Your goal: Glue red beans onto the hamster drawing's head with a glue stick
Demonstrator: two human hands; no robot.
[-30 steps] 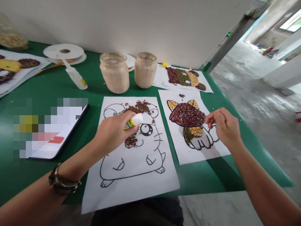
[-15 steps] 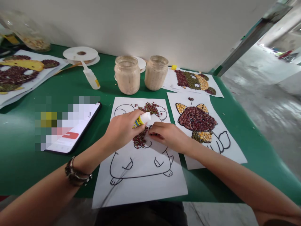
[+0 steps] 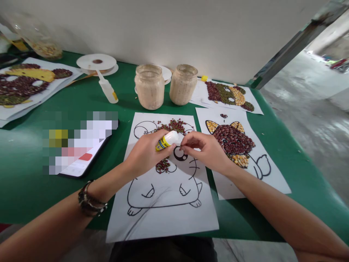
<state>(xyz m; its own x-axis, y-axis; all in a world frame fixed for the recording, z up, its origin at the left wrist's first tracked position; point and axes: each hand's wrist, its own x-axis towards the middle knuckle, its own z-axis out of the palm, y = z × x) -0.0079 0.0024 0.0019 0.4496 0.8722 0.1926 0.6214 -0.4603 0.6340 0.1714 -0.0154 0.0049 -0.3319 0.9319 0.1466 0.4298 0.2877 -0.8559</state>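
My left hand point(image 3: 144, 154) is closed around a small white glue bottle with a yellow label point(image 3: 167, 140), held over a hamster outline drawing on white paper point(image 3: 163, 196). My right hand point(image 3: 205, 149) pinches at the bottle's tip, fingers pressed together; whether it holds something small there is hidden. Red and green beans point(image 3: 174, 125) are stuck on the hamster's head, and more point(image 3: 163, 166) on its cheek. Both hands hover just above the drawing's face.
A bean-filled animal picture point(image 3: 234, 140) lies to the right, another point(image 3: 229, 94) behind it. Two glass jars point(image 3: 149, 91) point(image 3: 183, 84) stand at the back. A phone point(image 3: 81, 160) lies left, with a second glue bottle point(image 3: 107, 89), tape rolls point(image 3: 96, 62) and more pictures point(image 3: 24, 82) on the green table point(image 3: 32, 193).
My right hand came from the right-hand picture across to the hamster sheet, touched the paper, then lifted to the glue bottle's tip. The left hand raised the bottle slightly.
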